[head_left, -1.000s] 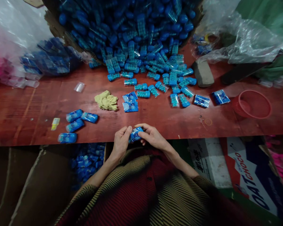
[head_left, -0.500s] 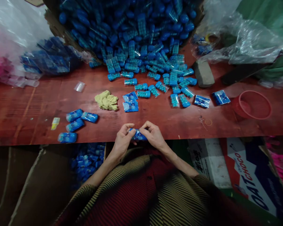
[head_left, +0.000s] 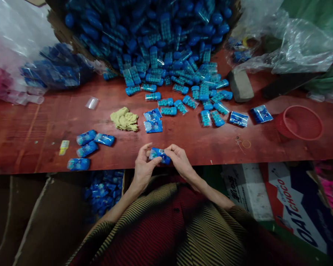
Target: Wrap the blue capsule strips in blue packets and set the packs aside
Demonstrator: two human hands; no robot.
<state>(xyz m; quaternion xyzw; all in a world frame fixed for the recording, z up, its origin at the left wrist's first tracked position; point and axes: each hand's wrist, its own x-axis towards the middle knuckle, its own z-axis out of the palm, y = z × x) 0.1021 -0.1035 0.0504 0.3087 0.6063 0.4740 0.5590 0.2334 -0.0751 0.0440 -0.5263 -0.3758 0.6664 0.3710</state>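
Close to the table's front edge, a small clear bottle in a blue printed sleeve [head_left: 160, 155] is held between both hands. My left hand [head_left: 145, 161] grips its left end, thumb across the front. On the right end, my right hand [head_left: 178, 157] pinches the sleeve near a white barcode patch. Just beyond them lie flat blue printed sleeves [head_left: 152, 120] and a crumpled yellow-green lump [head_left: 124, 119]. Several sleeved bottles [head_left: 86, 149] rest to the left. Bare bottles of blue balls [head_left: 168, 111] are scattered farther back.
A torn carton [head_left: 54, 27] heaped with blue-capped bottles stands at the back. On the right are a grey block [head_left: 241, 87], two blue packets [head_left: 239, 119] and a red plastic basket [head_left: 300, 123]. Bagged blue sleeves [head_left: 58, 68] lie back left. Below the edge are more blue packs [head_left: 105, 190].
The sleeved bottle has turned in my hands, and its barcode side now shows. My left thumb has moved down across its front. The camera view has shifted slightly.
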